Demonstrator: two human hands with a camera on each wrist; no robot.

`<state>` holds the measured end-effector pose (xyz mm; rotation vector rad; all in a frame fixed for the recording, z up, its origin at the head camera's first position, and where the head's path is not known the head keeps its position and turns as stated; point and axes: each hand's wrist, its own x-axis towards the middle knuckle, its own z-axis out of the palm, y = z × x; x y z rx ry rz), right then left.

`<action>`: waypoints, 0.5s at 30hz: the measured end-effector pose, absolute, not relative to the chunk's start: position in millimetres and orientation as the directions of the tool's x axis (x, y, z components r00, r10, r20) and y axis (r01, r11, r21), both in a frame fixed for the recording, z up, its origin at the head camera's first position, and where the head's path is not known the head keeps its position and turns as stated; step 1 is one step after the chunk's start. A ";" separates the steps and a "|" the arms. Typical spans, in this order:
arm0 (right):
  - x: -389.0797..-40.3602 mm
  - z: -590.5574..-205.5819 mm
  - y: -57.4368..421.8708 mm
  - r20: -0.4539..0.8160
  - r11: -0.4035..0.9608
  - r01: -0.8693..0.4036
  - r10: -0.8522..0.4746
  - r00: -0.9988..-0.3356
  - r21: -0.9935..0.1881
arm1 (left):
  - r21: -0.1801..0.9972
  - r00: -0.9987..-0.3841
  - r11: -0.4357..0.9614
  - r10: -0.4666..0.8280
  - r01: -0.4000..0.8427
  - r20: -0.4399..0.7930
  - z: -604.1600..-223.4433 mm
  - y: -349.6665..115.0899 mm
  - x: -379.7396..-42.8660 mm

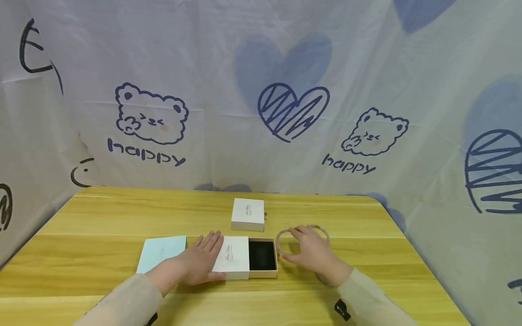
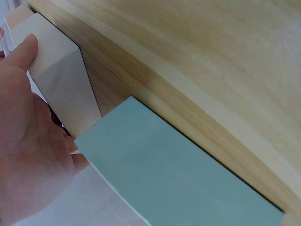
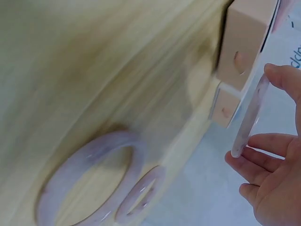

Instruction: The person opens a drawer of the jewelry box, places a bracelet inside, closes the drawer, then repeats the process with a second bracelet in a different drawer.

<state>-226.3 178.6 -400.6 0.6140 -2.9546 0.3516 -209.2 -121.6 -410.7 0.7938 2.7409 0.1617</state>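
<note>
My left hand (image 1: 200, 260) holds a white box (image 1: 234, 256) at its left end, thumb along the near side and fingers reaching over the top to the far edge. From the box's right end a drawer (image 1: 263, 273) with a black lining is partly pulled out. Just right of that drawer, my right hand (image 1: 314, 251) pinches a pale purple bangle (image 3: 251, 113) between thumb and fingertips, its ring raised above the table. Two more bangles lie on the table, one (image 1: 322, 229) beyond the right hand and one (image 1: 323, 279) by its wrist, partly hidden.
A light blue box (image 1: 163, 251) lies left of the left hand. Farther back stands a second white box (image 1: 248, 213), with a small tab on its right side. The wood-grain table (image 1: 122, 213) ends at a printed cloth (image 1: 220, 149) behind.
</note>
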 end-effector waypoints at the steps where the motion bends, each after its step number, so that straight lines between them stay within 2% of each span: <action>1: -225.9 -399.3 176.5 0.137 0.890 -0.402 -0.380 -0.915 -0.215 | 0.184 -0.809 0.842 0.539 0.507 -0.236 -410.9 -121.8 -209.6; 7: -224.8 -395.8 161.6 0.065 0.877 -0.415 -0.412 -0.909 -0.243 | 0.183 -0.803 0.837 0.547 0.516 -0.236 -409.7 -122.4 -210.2; 15: -224.9 -397.7 139.3 0.076 0.845 -0.519 -0.513 -0.855 -0.127 | 0.187 -0.807 0.840 0.542 0.509 -0.235 -406.6 -121.5 -207.1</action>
